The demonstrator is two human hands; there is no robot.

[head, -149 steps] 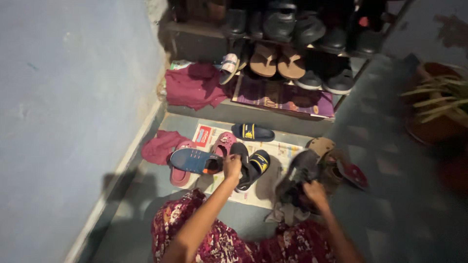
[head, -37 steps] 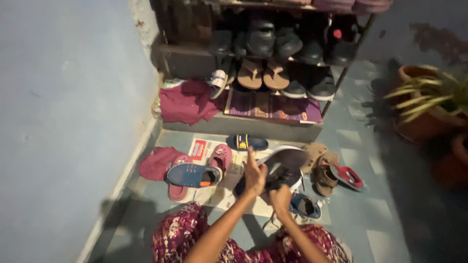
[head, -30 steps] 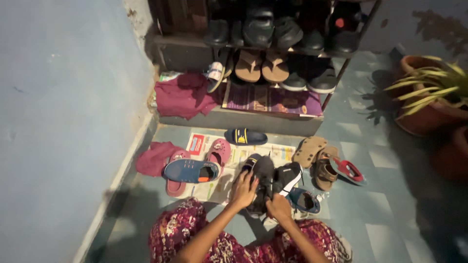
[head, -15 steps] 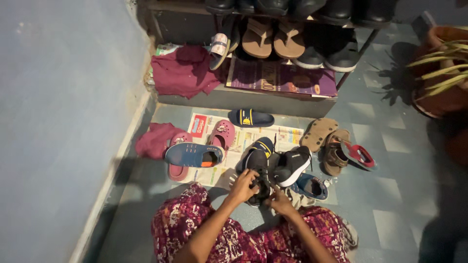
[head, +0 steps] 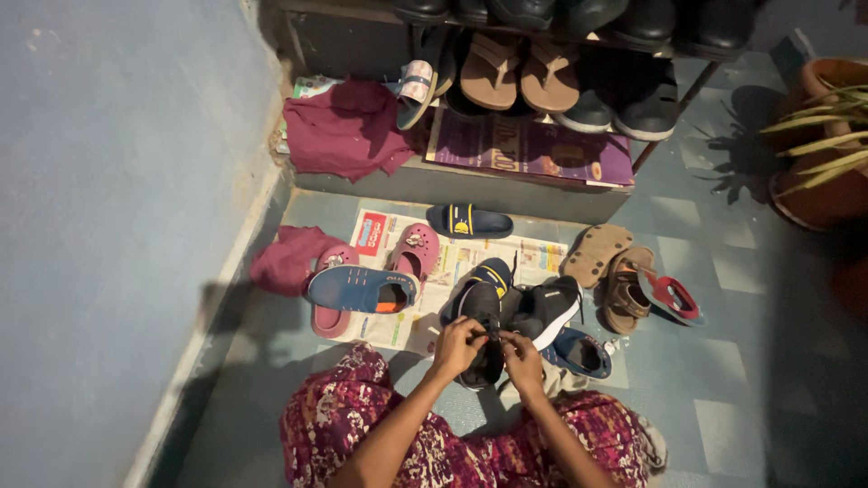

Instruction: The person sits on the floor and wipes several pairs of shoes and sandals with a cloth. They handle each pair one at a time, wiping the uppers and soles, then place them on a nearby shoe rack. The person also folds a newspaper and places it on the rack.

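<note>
Since the earlier frame the two hands have come together over the black sneaker [head: 481, 336], which was lifted higher a second ago and now rests low in front of the knees, on the edge of the newspaper [head: 425, 276] spread on the floor. At the far left stands the blue wall [head: 108, 199], and beside it a dark red cloth [head: 287, 258] lies on the tiled floor [head: 723, 361]. Next to it a blue slip-on shoe [head: 360, 289] lies across a pink clog [head: 327, 312], and a second pink clog [head: 414, 253] is just behind it. The left hand [head: 457, 348] is closed on the left side of the black sneaker, its fingers pinching at the laces. The right hand [head: 523, 354] meets it from the other side, fingers also pinched on the lace area; what exactly is between the fingertips cannot be told. Just right of the hands a second black sneaker with a white sole [head: 545, 309] leans against the first one, and a blue shoe [head: 579, 352] lies beside it. Further right are brown sandals [head: 619, 280] and a red sandal [head: 671, 296]. Behind all of this the shoe rack [head: 506, 181] holds more footwear, and a clay plant pot [head: 818, 181] stands at the right edge.
</note>
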